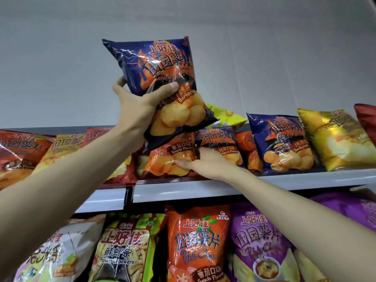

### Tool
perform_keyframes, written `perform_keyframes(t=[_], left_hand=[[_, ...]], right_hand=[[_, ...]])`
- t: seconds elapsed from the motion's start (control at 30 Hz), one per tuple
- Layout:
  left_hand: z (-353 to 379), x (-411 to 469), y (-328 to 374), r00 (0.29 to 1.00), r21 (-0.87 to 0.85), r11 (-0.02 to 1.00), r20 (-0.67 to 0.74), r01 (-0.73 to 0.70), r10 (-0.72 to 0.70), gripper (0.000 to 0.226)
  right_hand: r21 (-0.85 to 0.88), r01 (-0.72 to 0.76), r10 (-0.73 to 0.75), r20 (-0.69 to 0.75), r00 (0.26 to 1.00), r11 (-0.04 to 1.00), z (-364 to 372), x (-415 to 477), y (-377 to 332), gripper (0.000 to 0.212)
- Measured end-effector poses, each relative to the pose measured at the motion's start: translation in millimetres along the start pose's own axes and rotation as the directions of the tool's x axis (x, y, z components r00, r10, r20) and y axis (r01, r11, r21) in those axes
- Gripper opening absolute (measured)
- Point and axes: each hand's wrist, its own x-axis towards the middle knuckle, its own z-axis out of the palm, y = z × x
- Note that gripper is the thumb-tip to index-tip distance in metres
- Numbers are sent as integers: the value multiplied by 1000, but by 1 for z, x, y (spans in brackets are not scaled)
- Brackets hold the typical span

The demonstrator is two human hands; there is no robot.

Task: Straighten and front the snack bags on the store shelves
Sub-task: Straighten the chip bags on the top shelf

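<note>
Early days, I'd judge: the left hand has its grip clamped on a blue bag held above the top shelf, while the right hand pinches an orange bag lying there among crooked neighbours.

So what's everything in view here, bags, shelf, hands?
White metal upper shelf: one, white, across the middle.
Dark blue foil barbecue chip bag: one, blue with orange flames, held above the upper shelf.
Orange foil tomato chip bag: one, orange, upper shelf centre.
Small blue barbecue bag: one, blue, just right of it.
Upright blue barbecue bag: one, blue, upper shelf right.
Gold foil chip bag: one, gold, upper shelf far right.
Red foil bags: at least two, red, upper shelf left.
Large orange tomato bag: one, orange, lower row centre.
Purple foil chip bags: at least two, purple, lower row right.
Green-yellow prawn cracker bag: one, lower row left.
Left hand: one, fingers grip the held-up blue bag.
Right hand: one, pinches the orange bag's edge.
</note>
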Motion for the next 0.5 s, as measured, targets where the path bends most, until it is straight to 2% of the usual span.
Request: perform_keyframes(t=[0.1,0.17,0.23,0.33,0.5], left_hand=[[12,-7,-19,999,26,999,41,26,-27,107],[22,-11,-33,997,28,999,61,42,-44,107],[35,-19,-42,996,71,997,77,39,-44,108],[55,-23,-57,994,127,991,93,51,-63,109],[93,-22,-77,990,267,960,91,81,-109,107]], right_hand=[[-87,-18,5,-142,990,996,-14,-23,13,76],[-236,-62,-2,-261,965,970,-25,-40,28,59],[-376,-79,-49,-319,946,923,-37,-58,44,42],[-463,-96,-72,-332,941,881,-59,-80,67,47],[-417,-100,-66,-366,928,903,-99,-98,107,49]])
